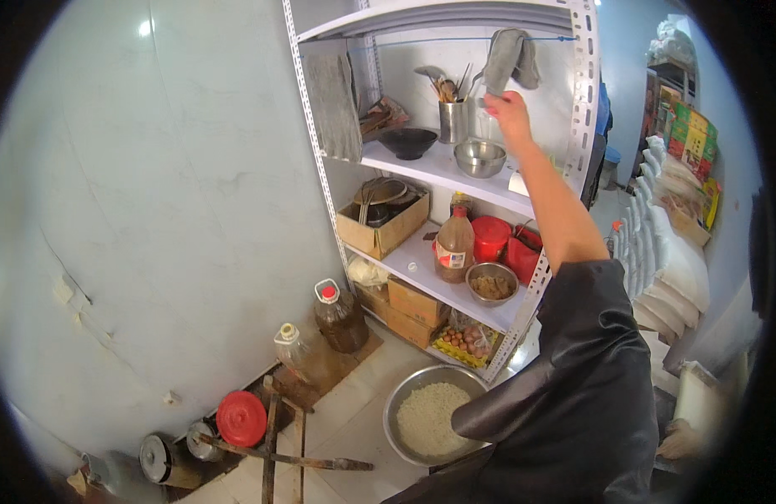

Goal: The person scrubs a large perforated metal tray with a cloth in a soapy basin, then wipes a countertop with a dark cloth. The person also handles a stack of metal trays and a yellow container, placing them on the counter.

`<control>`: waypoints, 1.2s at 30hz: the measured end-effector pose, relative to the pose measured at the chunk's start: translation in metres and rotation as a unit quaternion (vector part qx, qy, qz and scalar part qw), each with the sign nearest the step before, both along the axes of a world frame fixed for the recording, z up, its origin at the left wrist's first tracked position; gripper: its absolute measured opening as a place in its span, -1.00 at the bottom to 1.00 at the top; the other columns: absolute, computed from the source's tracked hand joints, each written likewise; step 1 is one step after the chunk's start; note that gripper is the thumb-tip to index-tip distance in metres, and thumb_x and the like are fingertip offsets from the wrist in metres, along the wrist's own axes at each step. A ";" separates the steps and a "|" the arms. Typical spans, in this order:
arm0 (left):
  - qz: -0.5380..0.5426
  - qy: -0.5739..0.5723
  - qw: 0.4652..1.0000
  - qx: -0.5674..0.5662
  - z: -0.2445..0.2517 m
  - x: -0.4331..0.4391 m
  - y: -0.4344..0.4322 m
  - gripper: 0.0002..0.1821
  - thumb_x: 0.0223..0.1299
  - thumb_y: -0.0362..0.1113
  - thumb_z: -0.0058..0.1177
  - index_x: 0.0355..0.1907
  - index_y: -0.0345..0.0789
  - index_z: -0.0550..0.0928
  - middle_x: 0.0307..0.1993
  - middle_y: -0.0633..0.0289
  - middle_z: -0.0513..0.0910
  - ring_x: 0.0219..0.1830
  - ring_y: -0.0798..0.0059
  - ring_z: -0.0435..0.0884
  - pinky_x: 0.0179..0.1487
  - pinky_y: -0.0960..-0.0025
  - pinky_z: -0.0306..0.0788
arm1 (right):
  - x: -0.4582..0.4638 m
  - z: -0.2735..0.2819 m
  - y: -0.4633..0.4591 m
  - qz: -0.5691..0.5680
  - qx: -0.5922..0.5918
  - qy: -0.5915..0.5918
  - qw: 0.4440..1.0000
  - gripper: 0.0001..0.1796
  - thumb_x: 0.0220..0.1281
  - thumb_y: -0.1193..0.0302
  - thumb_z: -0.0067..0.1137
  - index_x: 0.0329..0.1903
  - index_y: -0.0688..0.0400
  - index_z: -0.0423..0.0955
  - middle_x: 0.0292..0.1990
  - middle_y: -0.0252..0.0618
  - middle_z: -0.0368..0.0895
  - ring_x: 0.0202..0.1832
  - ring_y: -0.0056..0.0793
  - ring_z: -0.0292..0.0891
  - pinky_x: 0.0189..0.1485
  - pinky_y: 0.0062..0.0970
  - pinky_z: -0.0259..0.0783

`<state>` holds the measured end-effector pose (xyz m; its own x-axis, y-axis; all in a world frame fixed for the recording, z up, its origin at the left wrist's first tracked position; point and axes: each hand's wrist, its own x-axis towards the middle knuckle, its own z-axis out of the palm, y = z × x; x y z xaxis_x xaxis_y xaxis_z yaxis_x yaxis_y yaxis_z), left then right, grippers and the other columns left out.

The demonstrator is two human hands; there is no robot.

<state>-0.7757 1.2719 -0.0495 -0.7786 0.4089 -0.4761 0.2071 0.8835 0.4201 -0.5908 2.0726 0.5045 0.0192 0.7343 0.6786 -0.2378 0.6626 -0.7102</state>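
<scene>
My right hand (510, 116) reaches up into the upper part of a white metal shelving rack. Its fingertips pinch the lower end of a grey cloth (506, 57), which hangs folded over a blue line. Below and to the left of the hand stands a metal cylinder holder (453, 123) filled with spoons and other utensils. A steel bowl (480, 159) sits under my forearm on the same shelf, beside a black bowl (407, 142). Another grey cloth (332, 107) hangs at the rack's left side. My left hand is out of view.
A large steel basin (432, 419) of pale grains or crumbs stands by the rack's foot. Oil bottles (340, 320), a red lid (241, 418) and a wooden folding frame (271, 441) are at the lower left. Stacked white sacks (662, 258) line the right. The rack's perforated post (585, 94) is beside my arm.
</scene>
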 end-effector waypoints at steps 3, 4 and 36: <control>-0.005 0.006 1.000 -0.007 0.000 0.023 -0.016 -0.69 0.29 -0.13 -0.11 -0.13 -0.31 0.56 -0.14 0.03 0.59 -0.20 0.18 0.59 -0.13 0.16 0.46 | -0.024 -0.020 -0.089 0.020 0.051 -0.119 0.991 -0.66 0.05 0.23 0.26 -0.43 0.24 0.39 -0.48 -0.33 0.45 -0.44 -0.51 0.30 -0.33 -0.46 0.28; -0.008 0.006 1.000 -0.009 0.005 0.035 -0.020 -0.69 0.30 -0.13 -0.12 -0.13 -0.31 0.56 -0.13 0.03 0.59 -0.19 0.17 0.60 -0.13 0.16 0.47 | -0.028 -0.026 -0.127 0.047 0.094 -0.185 0.977 -0.66 0.05 0.23 0.26 -0.44 0.23 0.37 -0.50 -0.35 0.43 -0.45 -0.52 0.29 -0.34 -0.45 0.27; 0.437 0.376 0.771 0.270 0.294 0.506 -0.463 -0.72 -0.07 -0.26 0.30 -0.28 -0.29 0.59 -0.28 0.21 0.51 -0.13 0.21 0.44 0.05 0.33 0.30 | 0.085 -0.106 -1.177 0.919 0.269 -0.287 -0.019 -0.73 -0.02 0.45 0.19 -0.19 0.19 0.48 -0.20 -0.38 0.54 -0.09 -0.63 0.41 -0.03 -0.60 0.27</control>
<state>-0.2696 0.8085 0.2444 -0.8422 -0.4476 0.3005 -0.0041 0.5626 0.8267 -0.5059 0.8961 0.3984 0.2393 -0.9673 0.0838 -0.2344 -0.1413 -0.9618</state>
